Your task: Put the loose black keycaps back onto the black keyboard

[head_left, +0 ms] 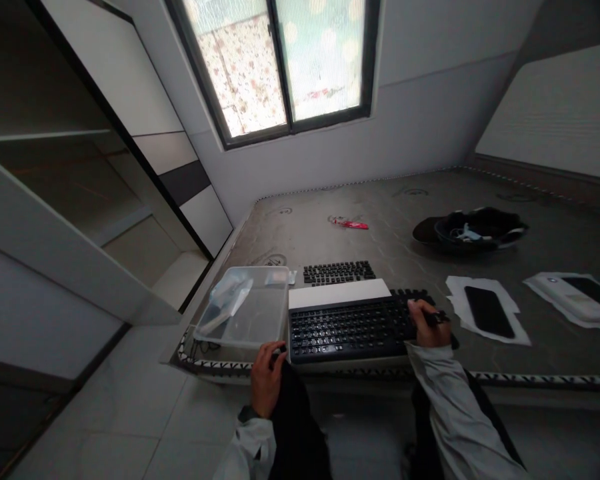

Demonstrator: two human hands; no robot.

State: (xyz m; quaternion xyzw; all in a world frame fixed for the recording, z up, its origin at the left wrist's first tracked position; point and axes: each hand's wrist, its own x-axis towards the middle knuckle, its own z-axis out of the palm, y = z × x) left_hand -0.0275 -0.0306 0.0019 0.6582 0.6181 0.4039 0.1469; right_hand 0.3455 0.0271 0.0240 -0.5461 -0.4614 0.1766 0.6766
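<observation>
A black keyboard [350,328] lies at the near edge of a grey mattress [380,213]. My left hand [266,377] is closed in a pinch on a small dark object at the keyboard's left front corner. At the keyboard's right end, my right hand [425,325] is closed around a small black tool. A white strip [339,293] lies along the keyboard's far side. Behind it sits a second set of black keys [338,272].
A clear plastic box [245,308] stands left of the keyboard. To the right lie a black phone on white paper [489,311] and a white device on paper [575,298]. Farther back are a black helmet [473,230] and a red wrapper [350,224]. A window [280,60] is above.
</observation>
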